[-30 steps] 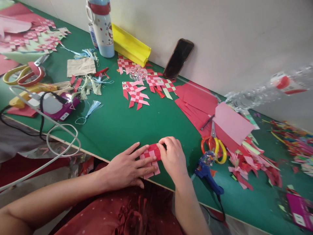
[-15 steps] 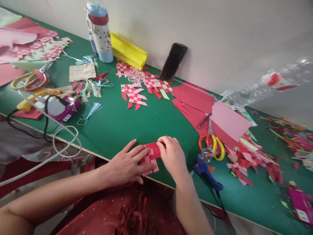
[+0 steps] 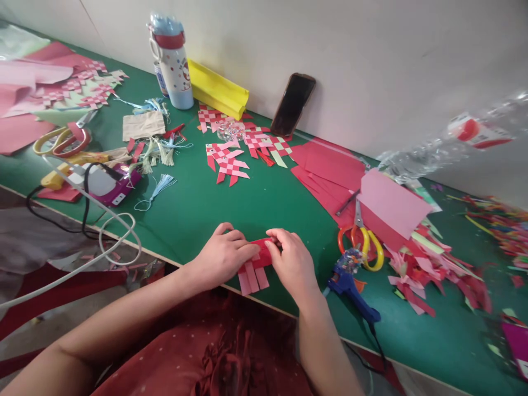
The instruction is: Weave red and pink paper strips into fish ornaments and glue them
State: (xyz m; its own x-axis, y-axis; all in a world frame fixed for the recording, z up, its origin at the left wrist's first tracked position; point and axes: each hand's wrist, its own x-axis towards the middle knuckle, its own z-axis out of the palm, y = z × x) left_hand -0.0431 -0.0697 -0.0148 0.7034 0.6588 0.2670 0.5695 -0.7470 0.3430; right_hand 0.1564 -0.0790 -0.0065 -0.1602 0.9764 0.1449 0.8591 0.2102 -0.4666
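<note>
Between my hands, at the table's near edge, is a piece of red and pink paper strips (image 3: 252,276), partly woven. Its pink strips hang toward me over the edge side. My left hand (image 3: 226,256) pinches the paper from the left, thumb toward the middle and fingers curled. On the other side my right hand (image 3: 290,257) grips the red end between thumb and forefinger. Fingers cover part of the weave. Farther in lie finished-looking woven paper fish (image 3: 231,165) in red and pink checks.
Right of me are a blue glue gun (image 3: 352,291), scissors (image 3: 365,242), red paper sheets (image 3: 325,165) and paper scraps (image 3: 424,269). A phone (image 3: 292,104) leans on the wall near a drink bottle (image 3: 173,66). Tassels (image 3: 160,186), a white cable (image 3: 119,219) and more scissors (image 3: 61,140) lie left.
My left hand has gone from lying flat with spread fingers on the paper to pinching it with curled fingers. My right hand stays at the red end. The view has shifted slightly.
</note>
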